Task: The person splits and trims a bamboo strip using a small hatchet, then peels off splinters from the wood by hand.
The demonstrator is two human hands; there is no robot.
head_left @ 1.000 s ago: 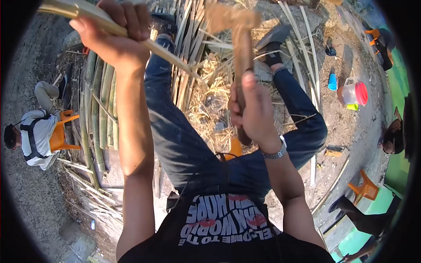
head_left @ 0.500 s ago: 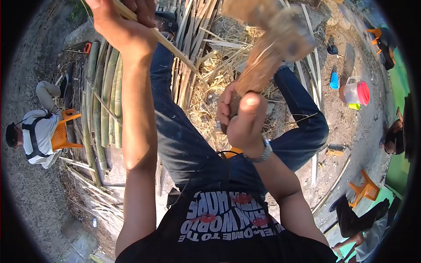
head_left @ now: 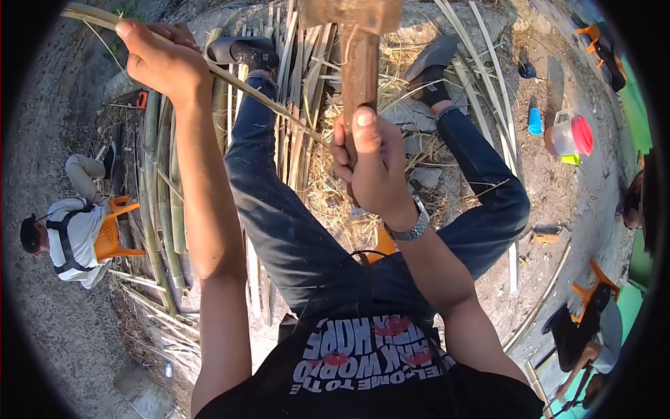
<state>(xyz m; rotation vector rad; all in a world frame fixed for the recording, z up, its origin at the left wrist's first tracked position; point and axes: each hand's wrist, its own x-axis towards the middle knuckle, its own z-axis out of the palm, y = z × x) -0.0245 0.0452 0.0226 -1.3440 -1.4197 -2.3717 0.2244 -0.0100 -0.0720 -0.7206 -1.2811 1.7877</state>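
Observation:
My left hand [head_left: 167,66] is closed around a long thin bamboo strip [head_left: 269,103]. The strip slants from the upper left down toward the middle, its lower end close to my right hand. My right hand [head_left: 377,160], with a watch on its wrist, grips the handle of a wooden mallet [head_left: 360,73], thumb lying along the wood. The mallet points away from me, and its blocky head is cut off by the top edge of the view. Pale shavings [head_left: 328,181] cover the ground between my legs.
Split bamboo strips [head_left: 296,70] lie beyond my left leg, with green bamboo poles [head_left: 150,174] farther left. A person on an orange chair [head_left: 115,234] sits at left. On the right are a blue cup [head_left: 534,121], a red-lidded jug [head_left: 581,136], a wood-handled tool [head_left: 544,238] and other people.
The mallet has swung from a rightward tilt to nearly straight ahead, my right hand shifting slightly left. My left hand has moved left and a little down with the strip.

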